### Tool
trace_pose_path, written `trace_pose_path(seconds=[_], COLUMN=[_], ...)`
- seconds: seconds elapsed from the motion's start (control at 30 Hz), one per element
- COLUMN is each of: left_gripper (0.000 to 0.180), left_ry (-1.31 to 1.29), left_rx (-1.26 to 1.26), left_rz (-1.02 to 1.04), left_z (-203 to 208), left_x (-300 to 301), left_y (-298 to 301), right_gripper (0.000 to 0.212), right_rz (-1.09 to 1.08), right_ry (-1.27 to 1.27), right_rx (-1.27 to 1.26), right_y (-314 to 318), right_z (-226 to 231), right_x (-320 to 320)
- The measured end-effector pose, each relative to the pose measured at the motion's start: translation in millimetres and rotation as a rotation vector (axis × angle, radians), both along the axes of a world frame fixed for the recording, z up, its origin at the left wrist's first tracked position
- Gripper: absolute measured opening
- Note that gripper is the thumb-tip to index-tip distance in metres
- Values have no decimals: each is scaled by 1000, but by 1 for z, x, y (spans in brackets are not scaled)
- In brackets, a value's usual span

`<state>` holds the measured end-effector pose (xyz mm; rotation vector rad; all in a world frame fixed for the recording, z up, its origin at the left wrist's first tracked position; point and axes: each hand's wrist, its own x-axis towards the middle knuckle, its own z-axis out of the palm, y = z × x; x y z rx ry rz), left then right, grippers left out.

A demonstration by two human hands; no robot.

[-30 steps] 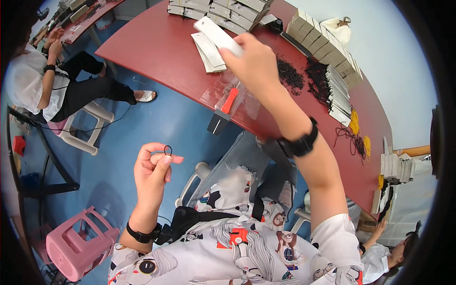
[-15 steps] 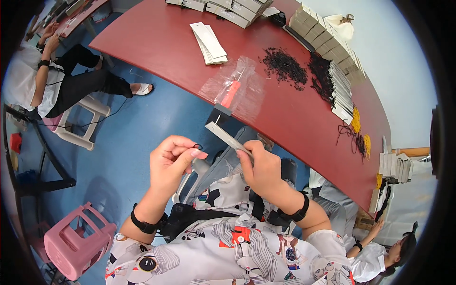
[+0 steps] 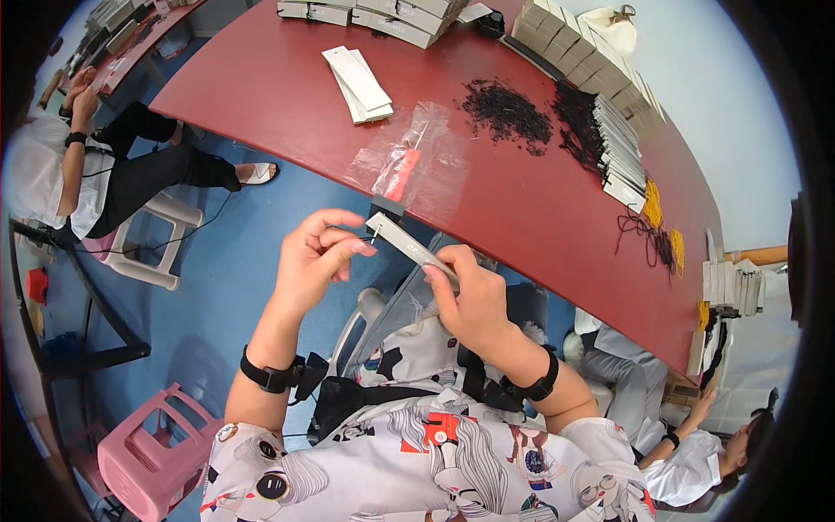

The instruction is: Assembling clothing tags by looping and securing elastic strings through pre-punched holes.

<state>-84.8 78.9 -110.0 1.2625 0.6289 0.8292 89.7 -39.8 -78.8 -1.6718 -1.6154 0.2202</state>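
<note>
My right hand holds a stack of long white hang tags between thumb and fingers, its far end tilted up toward the table edge. At that end a thin metal hook shows by the tag's hole. The hook belongs to a tool with an orange-red handle, fixed to the table edge under clear plastic film. My left hand pinches a thin black cord close beside the hook. Whether the cord is looped round the hook is too small to tell.
On the dark red table lie loose white tags, a heap of black cords, a row of corded tags and yellow cord bundles. A pink stool stands at lower left. People sit at left and right.
My left hand has risen and brought the black cord up to the hook. The tag stack's far end has shifted left to meet the hook. The view has turned slightly.
</note>
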Motion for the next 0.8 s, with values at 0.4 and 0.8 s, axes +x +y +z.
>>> trace_pose_path(seconds=[0.4, 0.8], left_gripper=[21, 18], left_ry=[29, -51], left_rx=[31, -80], left_rz=[153, 61], left_z=[-3, -11], left_x=[17, 21], left_y=[-9, -9], right_gripper=[14, 17], right_rz=[14, -18], right_ry=[9, -69], right_rx=[-8, -49], right_y=[3, 6], right_z=[-8, -5], right_x=[1, 0])
